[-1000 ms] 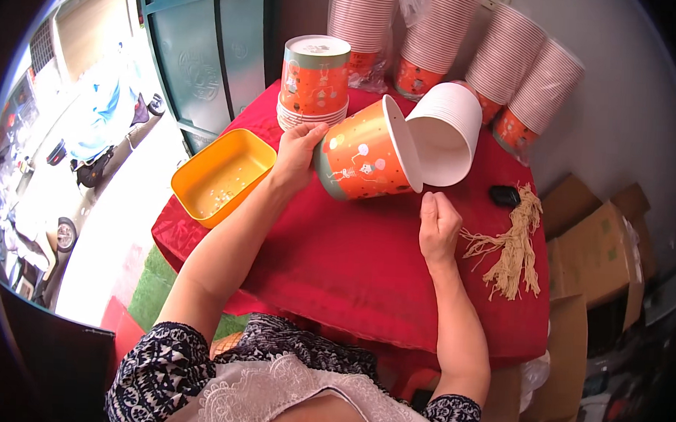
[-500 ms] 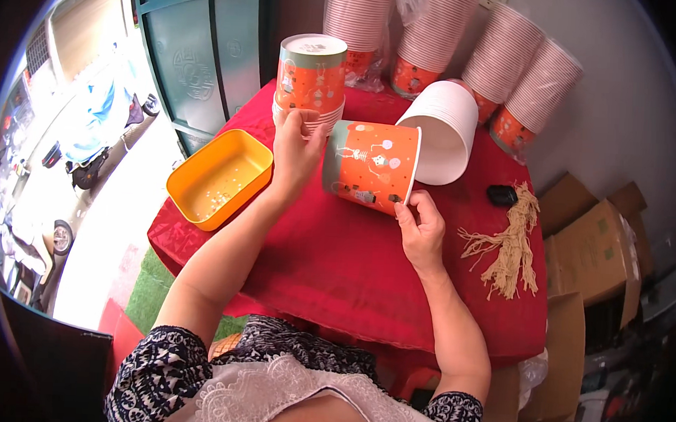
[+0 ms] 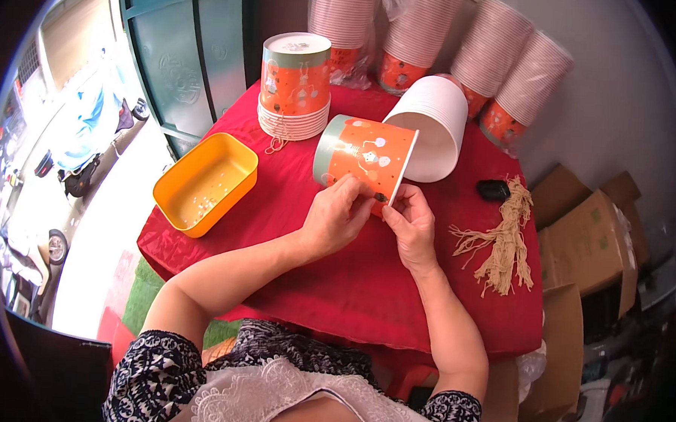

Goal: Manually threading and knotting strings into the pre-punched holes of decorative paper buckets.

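Note:
In front of me an orange paper bucket (image 3: pixel 367 156) with a grey-green base band and printed figures lies tipped on its side, its white rim facing right. My right hand (image 3: pixel 413 228) pinches that rim at its lower edge. Against the bucket's near side, close to the rim, my left hand (image 3: pixel 339 217) has its fingers pressed together; what they hold, if anything, is hidden. Behind the bucket, a stack of nested white buckets (image 3: pixel 441 121) lies with its open end toward me. At the back left stands an upside-down stack of orange buckets (image 3: pixel 294 85), a loop of thin cord (image 3: pixel 278 142) at its foot.
A yellow tub (image 3: pixel 242 158) with small white bits sits on the red tablecloth (image 3: pixel 311 300) at left. To the right lie a bundle of beige cords (image 3: pixel 506 245) and a small black object (image 3: pixel 493 190). Tall wrapped bucket stacks (image 3: pixel 490 48) line the wall; cardboard boxes (image 3: pixel 589 244) stand beside the table.
My left hand has come away from the upside-down stack, toward me and right, to the held bucket near my right hand. The cord loop at that stack's foot now shows.

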Tool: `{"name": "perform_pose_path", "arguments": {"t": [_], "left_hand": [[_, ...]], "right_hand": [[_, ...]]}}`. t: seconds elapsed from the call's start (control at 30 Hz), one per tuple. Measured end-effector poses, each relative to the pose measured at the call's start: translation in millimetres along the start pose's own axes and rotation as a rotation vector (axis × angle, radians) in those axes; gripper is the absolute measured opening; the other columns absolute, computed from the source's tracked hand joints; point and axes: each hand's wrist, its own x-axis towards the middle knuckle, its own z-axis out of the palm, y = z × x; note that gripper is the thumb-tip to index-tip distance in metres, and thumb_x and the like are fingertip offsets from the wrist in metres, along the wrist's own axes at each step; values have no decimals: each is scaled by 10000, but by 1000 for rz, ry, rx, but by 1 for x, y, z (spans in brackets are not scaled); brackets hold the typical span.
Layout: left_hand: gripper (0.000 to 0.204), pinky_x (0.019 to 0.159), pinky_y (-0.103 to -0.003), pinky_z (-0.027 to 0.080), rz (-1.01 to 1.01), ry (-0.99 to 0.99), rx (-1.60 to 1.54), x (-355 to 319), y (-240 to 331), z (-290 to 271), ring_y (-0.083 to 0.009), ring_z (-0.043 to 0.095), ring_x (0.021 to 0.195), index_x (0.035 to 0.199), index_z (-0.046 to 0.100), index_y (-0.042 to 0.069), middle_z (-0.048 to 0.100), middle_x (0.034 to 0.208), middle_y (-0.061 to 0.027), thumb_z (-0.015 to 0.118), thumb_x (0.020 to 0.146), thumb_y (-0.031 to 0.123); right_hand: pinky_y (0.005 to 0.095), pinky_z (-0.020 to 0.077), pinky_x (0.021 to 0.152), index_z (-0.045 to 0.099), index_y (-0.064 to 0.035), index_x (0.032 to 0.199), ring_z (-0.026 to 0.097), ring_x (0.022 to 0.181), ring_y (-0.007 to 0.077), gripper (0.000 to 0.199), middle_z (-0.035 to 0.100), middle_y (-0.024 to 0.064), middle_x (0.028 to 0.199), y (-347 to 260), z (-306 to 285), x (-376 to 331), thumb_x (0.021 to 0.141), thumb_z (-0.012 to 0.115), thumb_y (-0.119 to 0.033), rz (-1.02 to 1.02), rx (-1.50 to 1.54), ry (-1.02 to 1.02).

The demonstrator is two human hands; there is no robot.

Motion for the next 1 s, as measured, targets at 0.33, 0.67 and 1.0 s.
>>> {"name": "perform_pose_path", "arguments": {"t": [0.33,0.67,1.0], "left_hand": [[207,650,-365,532,-164,18,-180,-7,-6,7,-319,666,774,937,529,2,616,854,-156,678,803,-51],[183,620,-275,531,-100,6,-108,-8,-5,6,-147,643,707,970,577,-5,601,871,-87,693,831,-37],[209,631,-417,515,-176,-19,-39,-6,0,3,-376,641,769,932,525,-5,607,847,-178,700,826,41]], "right_hand": [[212,437,783,518,-28,1126,520,880,49,253,545,-21,986,1,9,-2,891,585,34,17,-68,-28],[185,407,690,549,-35,1066,485,785,24,191,527,-47,906,3,11,-3,892,600,25,5,-125,17],[180,365,589,566,-57,995,432,680,6,141,496,-77,798,14,9,-3,880,624,2,-57,-277,16]]}}
